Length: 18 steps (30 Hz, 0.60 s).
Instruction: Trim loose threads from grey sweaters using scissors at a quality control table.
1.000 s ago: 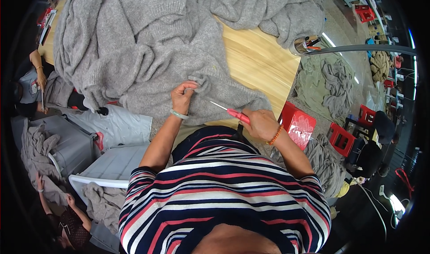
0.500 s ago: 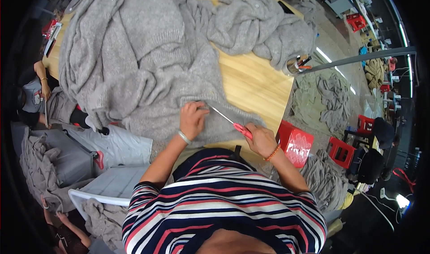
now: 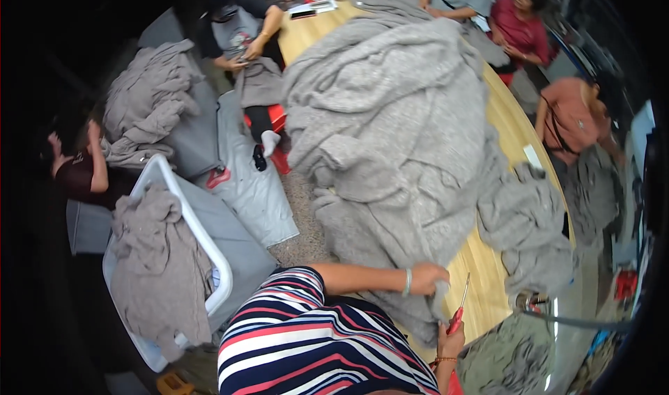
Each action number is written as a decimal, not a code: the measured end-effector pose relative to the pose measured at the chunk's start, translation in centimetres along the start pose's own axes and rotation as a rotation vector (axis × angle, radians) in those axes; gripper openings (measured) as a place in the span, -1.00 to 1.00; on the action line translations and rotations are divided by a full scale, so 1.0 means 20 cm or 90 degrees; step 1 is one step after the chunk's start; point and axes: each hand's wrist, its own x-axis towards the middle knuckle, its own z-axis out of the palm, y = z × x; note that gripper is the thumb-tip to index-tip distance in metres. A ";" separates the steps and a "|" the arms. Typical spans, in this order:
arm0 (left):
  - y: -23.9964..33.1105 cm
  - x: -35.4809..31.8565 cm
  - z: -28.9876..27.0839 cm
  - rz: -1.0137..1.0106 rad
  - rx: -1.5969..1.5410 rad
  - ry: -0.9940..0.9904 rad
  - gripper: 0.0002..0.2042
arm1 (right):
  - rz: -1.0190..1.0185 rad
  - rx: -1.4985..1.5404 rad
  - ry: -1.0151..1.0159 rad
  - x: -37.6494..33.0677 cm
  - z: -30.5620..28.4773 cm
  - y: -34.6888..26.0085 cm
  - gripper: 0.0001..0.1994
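My left hand (image 3: 430, 279), with a pale bangle at its wrist, pinches the near right edge of a grey knitted garment (image 3: 390, 238). The garment belongs to a large rumpled heap spread over the wooden table. In my right hand (image 3: 450, 342), below a beaded bracelet, is a slim tool with a red handle (image 3: 456, 318) and a thin metal shaft. The shaft points away from me, its tip above bare wood and apart from the cloth. Some of the grey knit hangs between my two hands; whether the right fingers also touch it I cannot tell.
Another grey knit pile (image 3: 519, 214) lies on the table's right (image 3: 498, 318), near a cup of tools (image 3: 531, 301). A white-rimmed bin (image 3: 223, 262) of knits stands left. Co-workers sit or stand around: one at far left, one beyond the bin, several along the far right.
The view has swung left, bringing the bin and more co-workers into sight. The tool's tip was at the cloth beside my left hand; now it points up and away from the cloth.
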 end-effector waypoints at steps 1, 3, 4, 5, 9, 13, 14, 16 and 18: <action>0.06 -0.03 -0.01 0.004 -0.052 0.007 -0.56 | -0.002 0.081 -0.012 0.05 0.02 -0.02 -0.65; 0.17 -0.05 -0.01 -0.002 -0.174 0.011 -0.57 | -0.008 0.066 -0.016 0.16 0.08 -0.09 -0.63; 0.23 -0.05 -0.04 -0.009 -0.170 0.029 -0.57 | -0.084 0.116 0.020 0.19 0.10 -0.16 -0.63; 0.29 -0.06 -0.06 -0.010 -0.218 0.041 -0.57 | -0.157 0.168 0.056 0.23 0.12 -0.22 -0.62; 0.33 -0.11 -0.16 -0.014 -0.260 0.118 -0.61 | -0.288 0.411 -0.075 0.35 0.17 -0.47 -0.75; 0.21 -0.18 -0.21 -0.079 -0.249 0.163 -0.59 | -0.066 0.400 -0.296 0.39 0.13 -0.45 -0.85; 0.17 -0.20 -0.19 -0.053 -0.130 0.205 -0.55 | -0.049 0.446 -0.286 0.38 0.11 -0.46 -0.87; 0.12 -0.23 -0.15 -0.024 -0.025 0.238 -0.50 | -0.014 0.493 -0.261 0.33 0.05 -0.51 -0.88; 0.08 -0.27 -0.07 -0.030 -0.185 0.126 -0.45 | -0.011 0.475 -0.279 0.31 0.01 -0.55 -0.87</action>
